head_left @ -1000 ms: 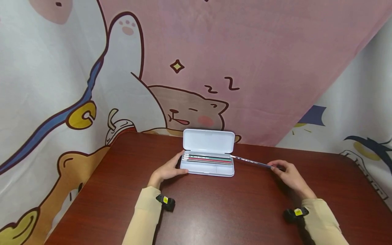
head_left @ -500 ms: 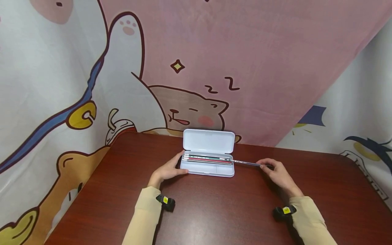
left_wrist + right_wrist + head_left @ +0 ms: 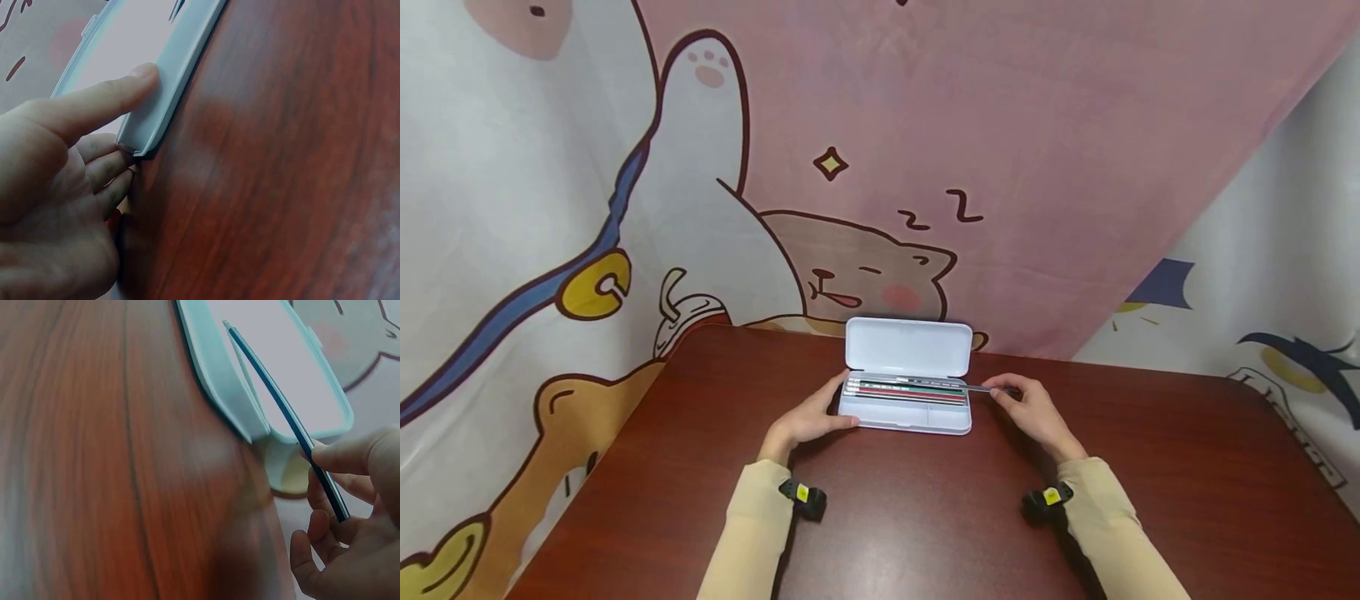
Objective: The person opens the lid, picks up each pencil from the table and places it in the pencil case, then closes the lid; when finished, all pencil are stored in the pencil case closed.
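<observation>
A white pencil case point(image 3: 880, 412) lies on the table with its lid point(image 3: 907, 347) raised at the back. Several pencils point(image 3: 904, 392) lie side by side in its rear compartment, most with pale ends to the left. My left hand point(image 3: 808, 419) holds the case's left end, thumb along the front and fingers at the end wall. Between thumb and fingers, my right hand point(image 3: 1030, 410) pinches a dark, striped pencil point(image 3: 275, 394) near one end. That pencil slants over the case's right wall, its far part above the rear compartment. Whether it touches the other pencils is hard to tell.
The dark red-brown wooden table point(image 3: 917, 517) spreads around the case. Behind its back edge hangs a pink and white cloth point(image 3: 1037, 208) with cartoon animals. A small black wrist camera point(image 3: 808, 502) sits on each sleeve.
My right hand has moved left, bringing the pencil from beside the case's right edge to well over the rear compartment. The left hand and the case stay in place.
</observation>
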A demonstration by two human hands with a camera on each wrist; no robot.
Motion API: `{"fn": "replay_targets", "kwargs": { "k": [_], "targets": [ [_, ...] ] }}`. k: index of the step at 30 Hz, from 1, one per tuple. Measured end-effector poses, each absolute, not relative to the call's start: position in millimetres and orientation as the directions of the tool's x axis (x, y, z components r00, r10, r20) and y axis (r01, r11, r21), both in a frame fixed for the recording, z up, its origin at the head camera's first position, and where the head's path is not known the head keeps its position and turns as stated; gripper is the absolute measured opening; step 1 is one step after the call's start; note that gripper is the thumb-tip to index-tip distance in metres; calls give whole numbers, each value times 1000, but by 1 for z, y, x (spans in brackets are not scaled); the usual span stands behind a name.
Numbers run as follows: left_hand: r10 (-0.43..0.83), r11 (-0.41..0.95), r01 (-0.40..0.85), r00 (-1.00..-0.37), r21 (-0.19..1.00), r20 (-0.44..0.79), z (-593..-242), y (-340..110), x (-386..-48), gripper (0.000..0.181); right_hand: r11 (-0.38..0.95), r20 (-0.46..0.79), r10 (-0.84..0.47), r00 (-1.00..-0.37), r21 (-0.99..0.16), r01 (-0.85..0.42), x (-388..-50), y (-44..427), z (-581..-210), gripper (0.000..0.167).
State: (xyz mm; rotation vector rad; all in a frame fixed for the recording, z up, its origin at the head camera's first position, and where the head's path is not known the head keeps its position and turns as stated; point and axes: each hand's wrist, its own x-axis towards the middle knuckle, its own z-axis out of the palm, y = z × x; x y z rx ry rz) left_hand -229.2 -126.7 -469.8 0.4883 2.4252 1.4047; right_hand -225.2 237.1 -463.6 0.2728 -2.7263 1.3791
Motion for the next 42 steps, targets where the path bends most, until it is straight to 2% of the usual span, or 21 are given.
{"fn": "replay_targets", "kwargs": {
  "k": [9,20,34,42],
  "targets": [
    [412,476,122,-906,871,-99,-468,-130,-226,91,523,171,-145,-975,-823,-222,-237,190,-458,16],
    [422,446,130,-903,886,-80,-470,-130,-227,89,534,192,-169,-967,-806,-254,-241,157,-460,14],
    [412,440,120,-908,890,-81,-473,-127,-229,89,525,228,-186,-956,-799,-292,-239,164,-460,20],
    [413,454,136,-908,881,-72,-473,-127,-229,89,496,177,-100,-979,-844,-203,-236,181,-459,24]
  ]
}}
